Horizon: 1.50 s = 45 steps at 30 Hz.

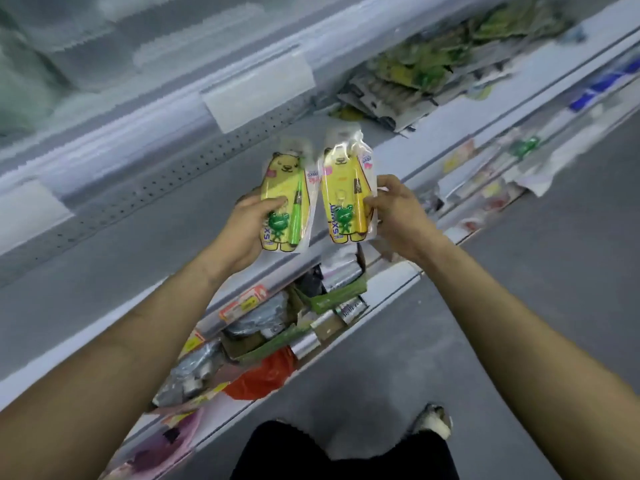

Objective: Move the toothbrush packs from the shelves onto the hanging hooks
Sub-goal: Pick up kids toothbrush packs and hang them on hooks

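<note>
Left hand (242, 230) grips the left toothbrush pack (285, 199), thumb on the front, fingers curled behind. The right toothbrush pack (346, 188) sits just beside it, pinched at its edge by the right hand (398, 216). Both packs are upright, held above the grey shelf (138, 237).

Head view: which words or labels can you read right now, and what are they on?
"SXW", blue, partly hidden: left-hand pack.
"SXWD", blue, last letter unsure: right-hand pack.
Too blurred to read: pink tags on both packs, shelf-edge labels.
</note>
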Each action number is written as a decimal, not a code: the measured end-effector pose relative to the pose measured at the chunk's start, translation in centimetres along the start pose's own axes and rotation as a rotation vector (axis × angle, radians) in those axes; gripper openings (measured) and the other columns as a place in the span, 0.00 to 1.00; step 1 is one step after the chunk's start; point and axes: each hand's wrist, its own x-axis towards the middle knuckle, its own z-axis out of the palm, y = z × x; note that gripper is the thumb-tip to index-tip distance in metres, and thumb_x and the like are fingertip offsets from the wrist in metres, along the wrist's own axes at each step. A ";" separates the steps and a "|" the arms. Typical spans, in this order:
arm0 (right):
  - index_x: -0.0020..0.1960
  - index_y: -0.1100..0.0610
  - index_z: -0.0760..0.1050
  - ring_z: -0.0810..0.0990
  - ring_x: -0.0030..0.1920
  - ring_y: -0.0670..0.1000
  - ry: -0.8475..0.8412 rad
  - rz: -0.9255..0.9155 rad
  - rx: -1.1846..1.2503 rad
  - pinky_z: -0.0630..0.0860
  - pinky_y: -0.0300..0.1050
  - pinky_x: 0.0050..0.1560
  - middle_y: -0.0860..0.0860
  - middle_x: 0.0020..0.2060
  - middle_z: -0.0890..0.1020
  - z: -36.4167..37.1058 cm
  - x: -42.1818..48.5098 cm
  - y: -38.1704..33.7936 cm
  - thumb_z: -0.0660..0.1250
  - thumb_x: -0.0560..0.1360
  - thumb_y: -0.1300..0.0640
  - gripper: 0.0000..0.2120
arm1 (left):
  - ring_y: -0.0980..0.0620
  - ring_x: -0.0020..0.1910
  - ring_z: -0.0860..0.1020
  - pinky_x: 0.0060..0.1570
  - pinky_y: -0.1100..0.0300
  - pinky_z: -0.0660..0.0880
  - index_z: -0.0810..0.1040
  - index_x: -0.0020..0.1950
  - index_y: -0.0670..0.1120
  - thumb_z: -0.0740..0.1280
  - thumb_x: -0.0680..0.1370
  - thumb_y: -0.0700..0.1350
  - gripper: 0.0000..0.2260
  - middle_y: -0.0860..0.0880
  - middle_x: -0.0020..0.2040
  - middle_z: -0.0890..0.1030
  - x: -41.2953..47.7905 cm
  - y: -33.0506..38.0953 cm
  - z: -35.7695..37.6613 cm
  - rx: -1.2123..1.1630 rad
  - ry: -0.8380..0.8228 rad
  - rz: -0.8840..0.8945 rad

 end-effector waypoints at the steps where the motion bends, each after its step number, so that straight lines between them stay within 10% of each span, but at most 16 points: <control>1: 0.56 0.57 0.75 0.84 0.42 0.56 0.039 -0.002 0.016 0.82 0.53 0.39 0.61 0.49 0.81 -2.6 -0.3 -0.5 0.60 0.79 0.71 0.12 | 0.42 0.52 0.84 0.62 0.42 0.80 0.78 0.69 0.35 0.67 0.82 0.36 0.15 0.36 0.62 0.83 0.6 0.0 2.7 -0.004 -0.025 -0.011; 17: 0.55 0.59 0.77 0.83 0.47 0.65 0.459 -0.046 0.029 0.77 0.79 0.51 0.65 0.52 0.83 -44.0 -1.0 -14.0 0.67 0.67 0.62 0.17 | 0.45 0.50 0.86 0.46 0.53 0.83 0.82 0.64 0.41 0.67 0.83 0.39 0.10 0.41 0.57 0.87 9.4 4.8 46.7 0.001 -0.353 -0.008; 25: 0.56 0.59 0.75 0.85 0.44 0.61 0.742 -0.088 0.072 0.76 0.60 0.43 0.62 0.50 0.84 -59.8 4.2 -19.7 0.62 0.79 0.65 0.08 | 0.47 0.50 0.87 0.45 0.54 0.84 0.83 0.61 0.44 0.64 0.85 0.41 0.09 0.44 0.54 0.88 19.5 9.7 67.1 -0.007 -0.612 -0.054; 45: 0.55 0.56 0.81 0.84 0.46 0.55 1.411 -0.402 0.014 0.80 0.53 0.44 0.59 0.51 0.87 -104.7 1.6 -40.6 0.68 0.80 0.65 0.07 | 0.43 0.57 0.85 0.60 0.42 0.81 0.80 0.69 0.43 0.69 0.80 0.46 0.18 0.40 0.64 0.84 26.9 19.3 129.7 -0.032 -1.315 -0.073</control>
